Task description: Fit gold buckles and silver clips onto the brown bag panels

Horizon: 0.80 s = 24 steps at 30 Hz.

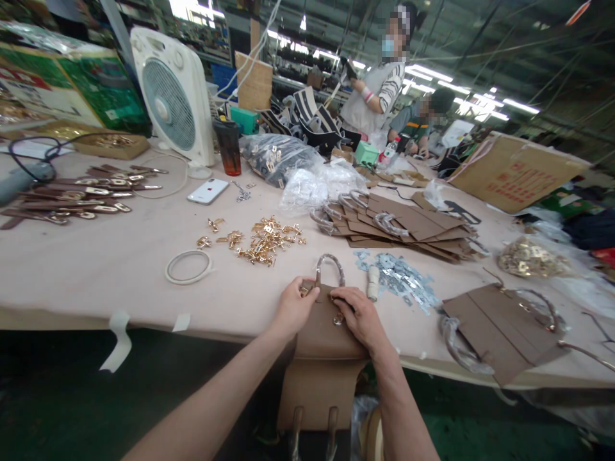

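Note:
A brown handbag panel [317, 333] hangs over the table's front edge, its lower part bent down with two more handle ends. Its curved, plastic-wrapped handle [330, 259] stands up at the far end. My left hand [293, 310] pinches the panel beside the handle's left base, thumb on top; a bit of gold metal shows by the fingers. My right hand [358, 314] has its curled fingers closed on the panel at the handle's right base, its fingertips partly hiding what is there. A small shiny metal fitting [339, 318] lies on the panel under the right hand.
Gold fittings [269, 240], a tape roll [188, 266] and silver metal plates [403, 278] lie beyond my hands. Brown panels [408, 224] are stacked behind; another handled panel [504, 326] is at right. Further back are a phone [208, 191], cup [227, 147], fan [170, 96] and two people.

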Motion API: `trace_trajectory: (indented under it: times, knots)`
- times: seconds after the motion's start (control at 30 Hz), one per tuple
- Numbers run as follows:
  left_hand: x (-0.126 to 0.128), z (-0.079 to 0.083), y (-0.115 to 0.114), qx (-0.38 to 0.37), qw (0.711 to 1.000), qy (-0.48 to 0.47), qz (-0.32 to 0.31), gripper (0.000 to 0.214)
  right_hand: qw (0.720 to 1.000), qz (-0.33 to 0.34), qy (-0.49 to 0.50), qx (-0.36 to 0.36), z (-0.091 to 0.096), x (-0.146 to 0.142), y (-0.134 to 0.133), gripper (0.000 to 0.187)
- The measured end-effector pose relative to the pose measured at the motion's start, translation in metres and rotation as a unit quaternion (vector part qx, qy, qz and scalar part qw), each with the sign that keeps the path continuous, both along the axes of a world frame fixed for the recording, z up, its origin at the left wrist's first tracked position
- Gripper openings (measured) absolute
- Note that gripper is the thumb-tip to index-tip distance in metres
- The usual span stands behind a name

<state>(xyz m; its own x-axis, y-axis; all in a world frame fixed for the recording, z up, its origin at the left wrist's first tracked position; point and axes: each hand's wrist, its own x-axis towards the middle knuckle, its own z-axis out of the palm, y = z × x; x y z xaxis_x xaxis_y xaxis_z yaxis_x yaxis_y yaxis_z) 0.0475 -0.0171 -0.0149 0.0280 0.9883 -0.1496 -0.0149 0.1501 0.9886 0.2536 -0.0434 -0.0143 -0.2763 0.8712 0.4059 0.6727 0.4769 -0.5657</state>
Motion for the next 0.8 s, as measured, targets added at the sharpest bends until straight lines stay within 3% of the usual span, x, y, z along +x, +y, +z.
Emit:
trace_trajectory:
  times: [0.13, 0.27, 0.8]
  knots:
    - [0.008, 0.001, -0.002, -0.038, 0.996, -0.065, 0.042, 0.036, 1.0, 0.007, 0.016, -0.009, 0.002, 0.001, 0.0, 0.021]
    - [0.009, 0.005, -0.004, -0.026, 0.995, -0.088, 0.042, 0.037, 0.999, 0.001, 0.034, 0.001, 0.005, -0.001, -0.002, 0.02]
    - [0.005, 0.002, 0.002, -0.015, 0.998, -0.058, 0.014, 0.034, 0.997, -0.059, -0.019, 0.051, 0.008, -0.016, -0.008, 0.022]
